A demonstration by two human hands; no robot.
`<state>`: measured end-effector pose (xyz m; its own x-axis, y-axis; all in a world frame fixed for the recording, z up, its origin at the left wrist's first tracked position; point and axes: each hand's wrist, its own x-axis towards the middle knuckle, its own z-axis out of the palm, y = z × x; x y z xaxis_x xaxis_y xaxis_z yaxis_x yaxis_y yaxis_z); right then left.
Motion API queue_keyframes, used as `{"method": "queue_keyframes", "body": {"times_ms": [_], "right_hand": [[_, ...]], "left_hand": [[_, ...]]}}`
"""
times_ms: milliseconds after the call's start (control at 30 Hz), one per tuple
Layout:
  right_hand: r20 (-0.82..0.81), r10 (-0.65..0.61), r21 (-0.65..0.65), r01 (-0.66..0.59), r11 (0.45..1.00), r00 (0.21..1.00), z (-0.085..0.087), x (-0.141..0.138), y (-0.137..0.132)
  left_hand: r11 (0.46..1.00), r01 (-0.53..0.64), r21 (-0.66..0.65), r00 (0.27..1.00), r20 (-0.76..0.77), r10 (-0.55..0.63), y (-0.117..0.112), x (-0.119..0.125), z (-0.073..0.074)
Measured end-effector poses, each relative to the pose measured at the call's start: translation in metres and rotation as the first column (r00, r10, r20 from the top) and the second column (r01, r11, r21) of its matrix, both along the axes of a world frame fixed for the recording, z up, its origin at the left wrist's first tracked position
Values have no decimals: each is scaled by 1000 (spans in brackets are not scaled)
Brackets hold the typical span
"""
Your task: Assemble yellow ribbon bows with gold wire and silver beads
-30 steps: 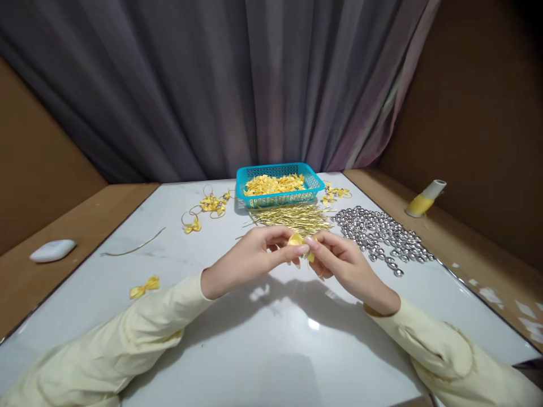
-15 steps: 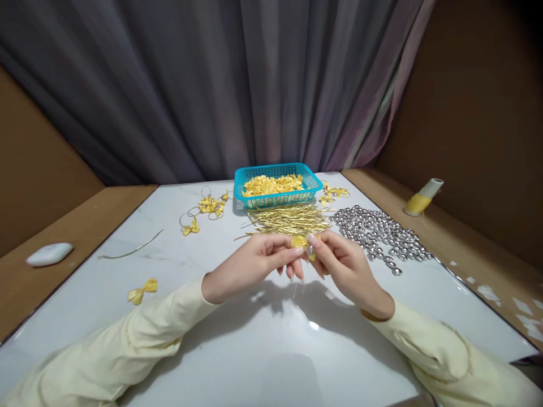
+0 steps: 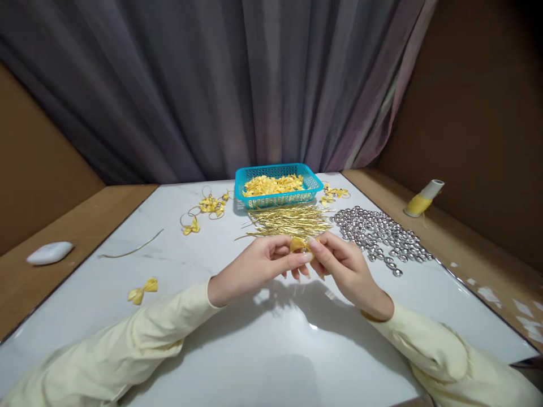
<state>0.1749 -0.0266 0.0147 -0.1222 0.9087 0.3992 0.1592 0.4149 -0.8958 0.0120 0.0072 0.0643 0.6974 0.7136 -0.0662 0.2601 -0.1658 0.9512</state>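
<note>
My left hand (image 3: 258, 265) and my right hand (image 3: 339, 263) meet above the middle of the white table (image 3: 263, 339). Both pinch one small yellow ribbon bow (image 3: 298, 245) between thumbs and fingertips. Just beyond them lies a pile of thin gold wire ties (image 3: 291, 219). A heap of silver bells (image 3: 379, 234) spreads to the right of my right hand. A teal basket (image 3: 278, 195) filled with yellow bows stands behind the gold ties.
Finished bows with gold loops (image 3: 207, 208) lie left of the basket, a few more (image 3: 335, 194) to its right. One loose yellow bow (image 3: 143, 289) and a gold wire (image 3: 131, 249) rest at the left. A white case (image 3: 48, 252) and a yellow ribbon spool (image 3: 422, 199) sit on the wooden ledges.
Both hands have stayed together over the table, fingers shifting slightly on the bow. The silver piece seen at the bow half a second ago is now hidden behind my fingers.
</note>
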Motion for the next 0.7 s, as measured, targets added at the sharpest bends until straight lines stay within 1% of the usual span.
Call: {"method": "queue_keyframes", "body": {"times_ms": [67, 200, 367, 567, 700], "right_hand": [[-15, 16, -13, -16, 1000, 1000, 0, 0, 0], [-36, 30, -27, -30, 999, 999, 0, 0, 1], [-29, 40, -40, -42, 998, 999, 0, 0, 1], [-18, 45, -33, -45, 998, 999, 0, -1, 0], [-17, 39, -22, -39, 999, 999, 1, -1, 1]], "left_hand": [[1000, 4, -23, 999, 42, -3, 0, 0, -1], [998, -27, -56, 996, 82, 32, -1, 0, -3], [998, -42, -46, 993, 106, 47, -2, 0, -2], [996, -84, 13, 993, 86, 83, -4, 0, -2], [981, -149, 128, 988, 63, 141, -6, 0, -2]]}}
